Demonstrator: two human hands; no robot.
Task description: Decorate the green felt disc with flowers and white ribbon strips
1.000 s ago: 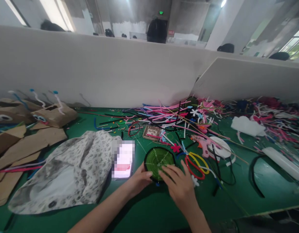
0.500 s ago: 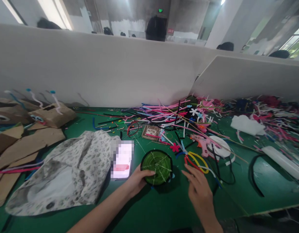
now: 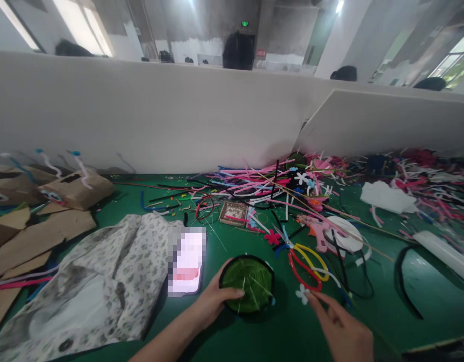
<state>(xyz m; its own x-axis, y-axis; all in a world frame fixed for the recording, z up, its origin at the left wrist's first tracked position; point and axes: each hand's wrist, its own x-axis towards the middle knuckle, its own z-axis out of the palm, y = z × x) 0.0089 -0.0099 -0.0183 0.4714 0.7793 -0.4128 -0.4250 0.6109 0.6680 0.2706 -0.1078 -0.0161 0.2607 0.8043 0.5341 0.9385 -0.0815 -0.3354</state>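
My left hand (image 3: 222, 294) grips the left side of a round green coiled craft piece (image 3: 249, 281) with a black rim and pale lines fanning across it. The thumb lies on its face, while the other fingers are hidden underneath. Small light-blue bits show at its right edge. To the right of it, my right hand (image 3: 339, 317) pinches a small pale flower (image 3: 302, 293) by one petal between thumb and fingertip. Just beyond that flower lie scissors (image 3: 307, 264) with red and yellow handles. A red flower (image 3: 272, 237) rests near their blades.
A phone (image 3: 188, 261) and a patterned cloth (image 3: 114, 281) lie to the left, with brown paper shapes (image 3: 79, 188) beyond. Farther back are a small framed piece (image 3: 234, 213), a pink glue gun (image 3: 318, 231), a white roll (image 3: 345, 234) and heaped pipe cleaners (image 3: 250, 178) before a white partition (image 3: 160, 115).
My right hand has moved right and nearer, and a pale flower now shows in its fingertips. The green piece has shifted slightly nearer and right, and its tilt has changed.
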